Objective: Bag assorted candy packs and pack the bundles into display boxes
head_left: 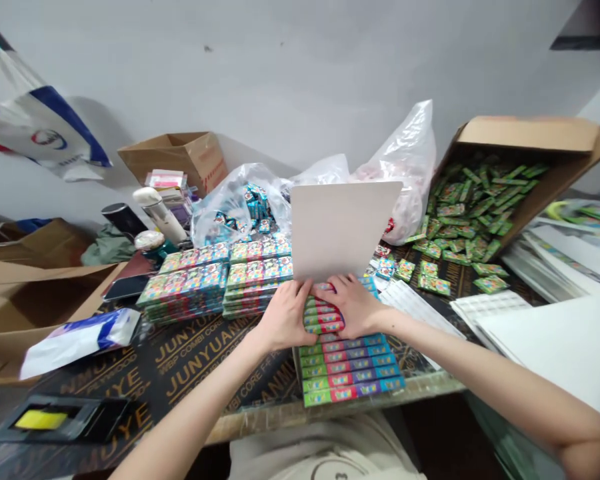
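My left hand [283, 319] and my right hand [354, 304] are both closed on a small stack of colourful packets [323, 317] in the middle of the table. A white card sheet [341, 228] stands upright just behind my fingers. The stack rests on rows of green, red and blue packets [350, 369] lying on a card at the table's front edge. To the left, apart from my hands, stand two piles of filled colourful cards [217, 279].
A tipped cardboard box [530, 137] spills green packets at the back right. Clear plastic bags [405, 160] sit behind the sheet. White sheets [555, 333] lie at right. Open cardboard boxes [15, 307], a flask [160, 215] and a tape dispenser [55, 419] are at left.
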`<state>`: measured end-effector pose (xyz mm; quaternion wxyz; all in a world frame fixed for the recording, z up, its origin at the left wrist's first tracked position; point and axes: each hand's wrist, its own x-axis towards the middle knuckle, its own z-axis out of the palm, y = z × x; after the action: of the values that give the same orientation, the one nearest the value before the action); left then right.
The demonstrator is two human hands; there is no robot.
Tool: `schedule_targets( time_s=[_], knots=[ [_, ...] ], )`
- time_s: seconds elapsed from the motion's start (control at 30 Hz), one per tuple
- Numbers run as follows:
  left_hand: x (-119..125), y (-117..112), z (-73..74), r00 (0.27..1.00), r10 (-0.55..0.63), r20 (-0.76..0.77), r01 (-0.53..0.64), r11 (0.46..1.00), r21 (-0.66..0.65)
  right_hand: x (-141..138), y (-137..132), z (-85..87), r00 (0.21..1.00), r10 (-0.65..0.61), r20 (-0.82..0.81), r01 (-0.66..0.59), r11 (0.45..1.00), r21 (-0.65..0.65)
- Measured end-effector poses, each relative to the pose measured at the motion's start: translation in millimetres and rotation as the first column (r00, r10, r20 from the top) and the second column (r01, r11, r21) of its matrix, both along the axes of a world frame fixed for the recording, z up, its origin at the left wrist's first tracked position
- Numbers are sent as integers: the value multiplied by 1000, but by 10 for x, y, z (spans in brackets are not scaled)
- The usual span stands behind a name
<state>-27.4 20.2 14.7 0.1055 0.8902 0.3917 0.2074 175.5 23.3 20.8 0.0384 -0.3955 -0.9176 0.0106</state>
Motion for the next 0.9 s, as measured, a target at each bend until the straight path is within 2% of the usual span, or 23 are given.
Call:
schedule_targets(
  time_s=[0.17, 0.27, 0.43, 0.57, 0.67, 0.73, 0.8, 0.83, 0.87, 0.9],
  knots=[
    [-32, 166, -111, 1000, -30, 3, 30, 997, -71, -6, 101, -70, 998, 40, -49, -42, 998, -49],
    [-38, 220, -145, 997, -53, -51, 47, 994, -97, 30, 189, -107, 999, 34, -42, -38, 995, -90],
    [3, 73, -315, 979, -1, -202, 5, 1000, 16, 223, 149, -153, 996, 33, -77, -42, 993, -113],
    [124, -38, -506, 959, 102, -264, -78, 992, 100, 365, 51, -421, 989, -64, -131, 61, 998, -24],
    [174, 2, -575, 959, 100, -267, -89, 995, 54, 388, 59, -641, 992, -63, -106, 60, 998, -22],
    [140, 28, -584, 975, 69, -210, -77, 997, -30, 399, 79, -707, 991, -59, -119, 57, 998, -16],
    [70, -10, -596, 995, 80, -60, -88, 985, -147, 445, 68, -721, 982, -65, -176, 64, 998, -11],
    [37, -62, -613, 989, 136, 59, -120, 968, -220, 484, 43, -724, 967, -93, -236, 92, 996, -14],
    [17, -134, -640, 951, 237, 199, -168, 936, -311, 532, 6, -732, 933, -149, -329, 149, 989, -26],
    [16, -219, -676, 867, 364, 339, -206, 883, -422, 583, -41, -750, 862, -235, -449, 233, 971, -61]
  ],
)
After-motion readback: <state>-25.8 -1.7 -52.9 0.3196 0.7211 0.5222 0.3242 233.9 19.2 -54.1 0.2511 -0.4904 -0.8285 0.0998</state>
